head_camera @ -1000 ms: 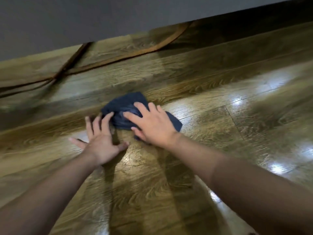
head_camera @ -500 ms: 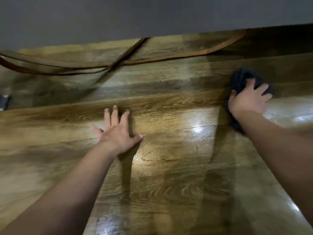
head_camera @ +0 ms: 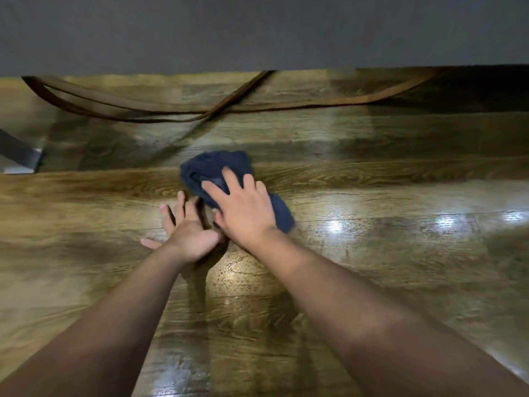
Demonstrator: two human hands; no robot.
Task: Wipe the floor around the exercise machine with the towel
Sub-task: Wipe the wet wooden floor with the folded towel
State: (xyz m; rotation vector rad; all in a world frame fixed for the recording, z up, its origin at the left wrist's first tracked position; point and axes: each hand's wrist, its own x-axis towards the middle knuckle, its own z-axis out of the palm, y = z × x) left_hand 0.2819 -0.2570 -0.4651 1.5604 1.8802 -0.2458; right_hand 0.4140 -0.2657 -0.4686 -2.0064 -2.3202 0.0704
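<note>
A crumpled dark blue towel [head_camera: 211, 167] lies on the glossy wooden floor [head_camera: 372, 253] near the middle of the view. My right hand [head_camera: 243, 210] presses flat on top of it with fingers spread, covering its middle. My left hand [head_camera: 186, 233] rests palm down on the bare floor just left of the right hand, fingers apart, its fingertips near the towel's edge. A dark metal foot [head_camera: 20, 151], possibly of the exercise machine, shows at the far left edge.
A grey wall [head_camera: 257, 32] runs across the top. Thin brown cords or straps [head_camera: 160, 117] loop along the floor by the wall. Bright light reflections lie on the boards to the right.
My right hand has swept the towel from the far right back to the centre, next to my left hand. The left hand has stayed planted on the floor.
</note>
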